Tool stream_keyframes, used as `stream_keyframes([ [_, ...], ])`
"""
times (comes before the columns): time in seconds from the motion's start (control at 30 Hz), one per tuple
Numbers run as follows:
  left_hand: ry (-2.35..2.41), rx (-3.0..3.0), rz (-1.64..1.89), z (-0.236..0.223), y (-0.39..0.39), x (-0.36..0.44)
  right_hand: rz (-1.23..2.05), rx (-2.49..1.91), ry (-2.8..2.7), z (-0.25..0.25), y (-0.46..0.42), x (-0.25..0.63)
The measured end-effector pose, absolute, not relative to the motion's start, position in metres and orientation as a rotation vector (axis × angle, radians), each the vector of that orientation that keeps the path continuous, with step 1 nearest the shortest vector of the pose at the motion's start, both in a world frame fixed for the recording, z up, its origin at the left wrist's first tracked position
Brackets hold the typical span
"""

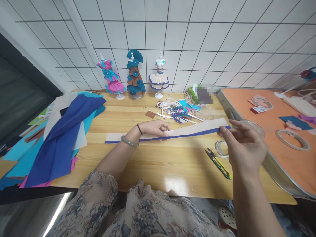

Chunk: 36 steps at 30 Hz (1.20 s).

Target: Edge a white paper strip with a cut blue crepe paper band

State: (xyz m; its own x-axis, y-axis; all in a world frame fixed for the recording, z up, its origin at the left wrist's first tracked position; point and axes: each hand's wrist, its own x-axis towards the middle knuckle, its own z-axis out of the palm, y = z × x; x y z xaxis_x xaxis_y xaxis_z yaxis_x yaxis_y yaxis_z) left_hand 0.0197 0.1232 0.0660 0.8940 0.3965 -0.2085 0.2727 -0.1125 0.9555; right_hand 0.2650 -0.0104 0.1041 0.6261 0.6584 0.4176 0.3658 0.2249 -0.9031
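Observation:
A long cream crepe-paper strip (195, 130) with a blue band along its lower edge stretches across in front of me. My left hand (158, 128) pinches it near the middle, and part of the strip passes behind my wrist to the left. At the strip's right end, my right hand (243, 140) grips it between thumb and fingers. That end is raised above the wooden table (153, 168). Below it lie yellow-and-green thread snips (218, 164) beside a roll of white tape (221, 148).
Folded blue paper (61, 141) tops a stack of coloured sheets at left. Three small dress forms (159, 80) stand by the tiled wall. A pile of scraps (179, 110) lies in front of them. An orange-topped surface (283, 144) with tape rolls adjoins at right.

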Motion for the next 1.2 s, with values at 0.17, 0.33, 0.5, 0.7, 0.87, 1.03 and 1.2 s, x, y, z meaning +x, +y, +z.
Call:
stream_keyframes([
  [0.17,0.519,1.659,0.101,0.07,0.119,0.002,0.319,-1.354,-0.87,0.098,-0.008,0.269],
  [0.33,0.54,1.715,0.072,0.071,0.114,-0.012,0.443,-1.27,-0.722,0.088,-0.005,0.273],
  [0.5,0.598,1.825,-0.011,0.061,0.119,-0.023,0.498,-1.17,-0.693,0.088,-0.01,0.27],
  [0.7,0.612,1.861,-0.045,0.058,0.125,-0.037,0.452,-1.144,-0.683,0.088,-0.014,0.269],
  [0.87,0.628,1.847,-0.038,0.062,0.125,-0.047,0.447,-1.11,-0.693,0.087,-0.015,0.269],
  [1.03,0.706,1.799,-0.045,0.061,0.127,-0.066,0.456,-1.112,-0.69,0.086,-0.017,0.269],
  [1.2,0.739,1.808,-0.097,0.048,0.131,-0.089,0.454,-1.136,-0.671,0.085,-0.015,0.269],
])
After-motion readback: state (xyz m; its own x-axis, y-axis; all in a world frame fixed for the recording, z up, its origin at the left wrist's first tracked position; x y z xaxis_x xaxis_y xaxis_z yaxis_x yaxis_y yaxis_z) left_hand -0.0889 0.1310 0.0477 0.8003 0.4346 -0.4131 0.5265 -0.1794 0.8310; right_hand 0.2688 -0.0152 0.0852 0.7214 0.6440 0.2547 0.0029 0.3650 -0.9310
